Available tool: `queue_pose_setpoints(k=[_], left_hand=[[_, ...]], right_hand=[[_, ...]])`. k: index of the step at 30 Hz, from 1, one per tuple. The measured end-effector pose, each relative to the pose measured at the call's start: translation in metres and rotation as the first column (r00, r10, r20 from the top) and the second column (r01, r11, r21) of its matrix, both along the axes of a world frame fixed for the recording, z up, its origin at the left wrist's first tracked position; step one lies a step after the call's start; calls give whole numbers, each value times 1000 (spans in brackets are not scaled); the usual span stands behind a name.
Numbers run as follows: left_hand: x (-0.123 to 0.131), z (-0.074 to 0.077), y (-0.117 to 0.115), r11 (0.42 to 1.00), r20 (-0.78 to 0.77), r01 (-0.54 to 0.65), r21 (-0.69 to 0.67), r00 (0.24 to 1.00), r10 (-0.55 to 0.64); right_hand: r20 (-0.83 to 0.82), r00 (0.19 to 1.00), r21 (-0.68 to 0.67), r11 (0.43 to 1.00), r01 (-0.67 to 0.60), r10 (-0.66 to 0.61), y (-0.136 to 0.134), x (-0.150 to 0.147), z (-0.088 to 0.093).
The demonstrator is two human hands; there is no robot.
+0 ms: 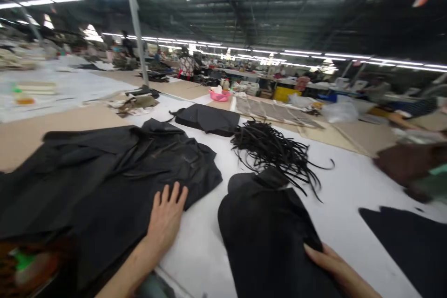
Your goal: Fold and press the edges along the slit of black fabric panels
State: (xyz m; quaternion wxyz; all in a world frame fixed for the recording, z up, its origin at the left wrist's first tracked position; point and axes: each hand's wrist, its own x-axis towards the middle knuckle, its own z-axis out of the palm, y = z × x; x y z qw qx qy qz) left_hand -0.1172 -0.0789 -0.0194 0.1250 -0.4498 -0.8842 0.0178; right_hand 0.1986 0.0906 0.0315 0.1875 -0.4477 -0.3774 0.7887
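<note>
- Black sheeting (104,181) lies nearest, over the left of the white worktable (199,251); it is smooth close in, rumpled and folded toward its far side.
- Next in size comes the black panel (268,237), just right of the person's middle, rounded at its far end; whether it is one layer or several, I cannot tell from here; handling this panel looks to be the step in hand.
- Dark cut material (408,242) rests at the right edge of the worktable, well apart from the panel.
- Beyond the sheeting sits a dark stack (206,118), flat, with a loose piece on top.
- Black strips (275,149) sprawl in a tangle by the panel's far end; several loose ends trail rightward.
- Left hand (165,219) presses palm down on the sheeting's right part; its fingers are stretched out, a little spread, and grip nothing; I take it to be steadying the material.
- Right hand (331,265) has the panel's right edge, thumb on top, other fingers mostly hidden beneath; shifting the panel cleanly would call for keeping that pinch and clearing the strips.
- Smallest, a pink basin (220,96) stands farther back, behind the stack.
</note>
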Motion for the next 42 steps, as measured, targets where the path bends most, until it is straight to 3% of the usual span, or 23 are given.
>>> queue_pose_setpoints(k=[4,7,10,11,13,14,15,16,17,19,20,22,25,28,32,35,37,38,40,42], left_hand=[[-23,7,12,998,-79,56,10,995,-55],[-32,18,21,998,-112,55,15,992,-53],[-25,30,23,998,-87,55,-11,995,-56],[-18,34,22,998,-68,69,-12,995,-69],[3,39,18,992,-4,119,39,993,-119],[16,41,16,984,57,148,101,986,-154],[31,40,15,969,158,170,181,967,-199],[46,39,15,949,306,160,271,920,-243],[60,36,17,934,503,113,340,817,-282],[84,28,24,927,837,-49,373,449,-313],[93,24,30,917,904,-140,373,279,-325],[105,19,43,883,935,-315,350,60,-349],[112,14,60,832,923,-483,273,-111,-368],[116,7,69,854,920,-475,214,-196,-339],[120,-6,73,923,931,-337,187,-240,-276],[122,-2,72,942,935,-287,173,-253,-249],[125,8,71,940,926,-269,209,-255,-279],[128,13,71,934,915,-258,246,-255,-311],[136,23,70,921,891,-207,329,-254,-375],[145,25,76,919,900,-77,386,-187,-394]], right_hand=[[35,999,82,996,-39,36,-17,13,-11],[108,984,162,974,-159,142,-13,31,-16],[369,906,343,875,-342,209,-4,53,-21],[529,837,411,820,-398,141,-2,60,-23],[777,610,532,680,-504,-156,-4,68,-26],[807,501,577,593,-562,-312,-7,69,-26],[788,443,614,499,-611,-428,-13,66,-27],[751,449,648,406,-645,-484,-20,62,-27],[721,501,675,321,-664,-479,-29,55,-27],[698,626,708,202,-677,-347,-47,37,-31],[695,665,714,151,-684,-275,-56,28,-34],[686,689,716,46,-697,-233,-71,13,-45],[649,699,725,-34,-688,-301,-80,3,-63],[639,717,745,-8,-667,-277,-78,8,-71],[641,754,765,47,-642,-146,-76,18,-66],[601,796,798,118,-591,-71,-76,20,-59],[546,837,819,229,-526,-35,-73,17,-51],[517,856,816,312,-486,-21,-72,15,-46],[464,885,756,528,-387,-17,-69,10,-31],[414,909,619,747,-242,-49,-69,5,-14]])
